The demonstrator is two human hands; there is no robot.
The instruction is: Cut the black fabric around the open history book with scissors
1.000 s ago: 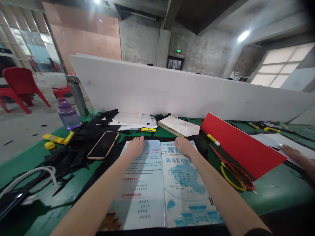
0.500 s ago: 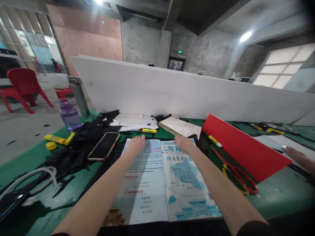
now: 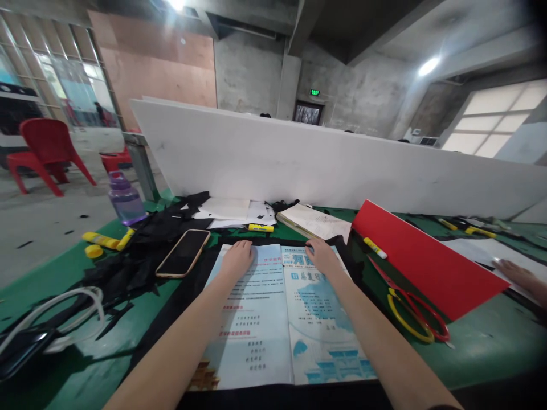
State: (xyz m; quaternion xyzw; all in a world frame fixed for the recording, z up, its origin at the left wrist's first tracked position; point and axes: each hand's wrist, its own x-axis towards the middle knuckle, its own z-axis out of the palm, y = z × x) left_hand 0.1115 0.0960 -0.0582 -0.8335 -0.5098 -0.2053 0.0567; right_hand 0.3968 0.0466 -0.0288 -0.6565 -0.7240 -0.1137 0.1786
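Note:
A book (image 3: 256, 341) lies spread with its covers facing up, the right cover showing blue buildings and large print. Under it is a black sheet (image 3: 171, 319), visible along its sides. My left hand (image 3: 237, 257) closes over the book's top edge on the left half, fingertips turned away from me. On the right half, my right hand (image 3: 320, 253) bends its fingers at the top edge, thumb side toward the spine. The undersides of both hands are hidden. Red-and-yellow scissors (image 3: 412, 310) lie right of my right forearm.
A phone (image 3: 183, 254), black scraps (image 3: 158, 228) and a white cable (image 3: 100, 310) lie at left. Beyond the book are a glue stick (image 3: 260, 228) and papers (image 3: 224, 208). A red folded card (image 3: 431, 267) stands at right, near another person's hand (image 3: 517, 276). A white board (image 3: 299, 159) blocks the back.
My right hand has shifted slightly right along the book's top edge, and its fingers are more bent. My left hand stays at the edge. The view has moved a little.

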